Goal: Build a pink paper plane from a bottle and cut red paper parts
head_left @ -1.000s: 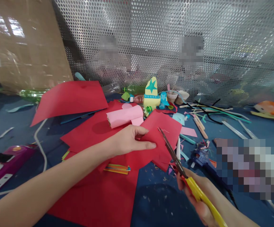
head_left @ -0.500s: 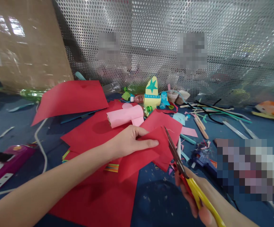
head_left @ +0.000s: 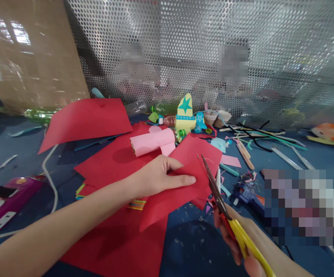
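Observation:
A piece of red paper [head_left: 169,204] is pinched between the thumb and fingers of my left hand [head_left: 162,173]. My right hand [head_left: 238,234] is closed around the handles of scissors [head_left: 220,202] with yellow and red grips. Their blades are slightly apart at the right edge of the held paper, the tips pointing up and left. Beneath lie more red sheets [head_left: 120,246], some over a stack with yellow and orange edges. Just beyond my left hand a pink paper-covered tube [head_left: 152,141] rests on the red paper.
Behind stand a perforated metal panel [head_left: 184,46] and a cardboard box [head_left: 34,50]. A bottle craft [head_left: 184,121] with yellow paper and stars lies at the back. To the right are a blue glue gun [head_left: 249,198] and craft sticks [head_left: 244,154]; a purple power strip [head_left: 11,200] is at left.
My left hand and the held red paper have shifted slightly right and down. The scissors stay nearly in place, and both blade tips now show.

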Available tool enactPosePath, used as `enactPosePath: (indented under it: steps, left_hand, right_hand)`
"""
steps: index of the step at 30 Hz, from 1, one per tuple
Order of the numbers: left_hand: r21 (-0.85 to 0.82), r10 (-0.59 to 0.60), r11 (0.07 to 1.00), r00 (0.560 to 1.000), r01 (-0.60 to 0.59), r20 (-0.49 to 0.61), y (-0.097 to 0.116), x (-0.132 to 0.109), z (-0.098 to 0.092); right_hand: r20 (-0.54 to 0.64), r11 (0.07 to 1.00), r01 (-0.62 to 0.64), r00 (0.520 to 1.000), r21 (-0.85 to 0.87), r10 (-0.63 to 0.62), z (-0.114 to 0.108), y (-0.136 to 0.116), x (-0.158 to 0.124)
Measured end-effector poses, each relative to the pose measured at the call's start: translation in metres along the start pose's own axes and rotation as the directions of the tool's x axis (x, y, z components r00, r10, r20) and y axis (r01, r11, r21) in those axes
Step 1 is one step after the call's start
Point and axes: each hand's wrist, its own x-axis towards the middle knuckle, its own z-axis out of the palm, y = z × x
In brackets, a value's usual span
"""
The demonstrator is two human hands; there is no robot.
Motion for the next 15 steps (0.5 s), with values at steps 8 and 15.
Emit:
enactPosePath:
  steps: [8,15]
  left_hand:
    - [-0.008,-0.010,1.000,1.000,0.011,0.012,0.001,0.000,0.000]
    - [0.037,-0.004,0.999,0.999,0.002,0.035,0.003,0.000,-0.005]
  right_hand:
    - [0.107,0.997,-0.061,0.993,0.037,0.057,-0.004,0.005,0.002]
    - [0.211,0.999,-0.034,0.977,-0.021,0.038,-0.023,-0.024,0.006]
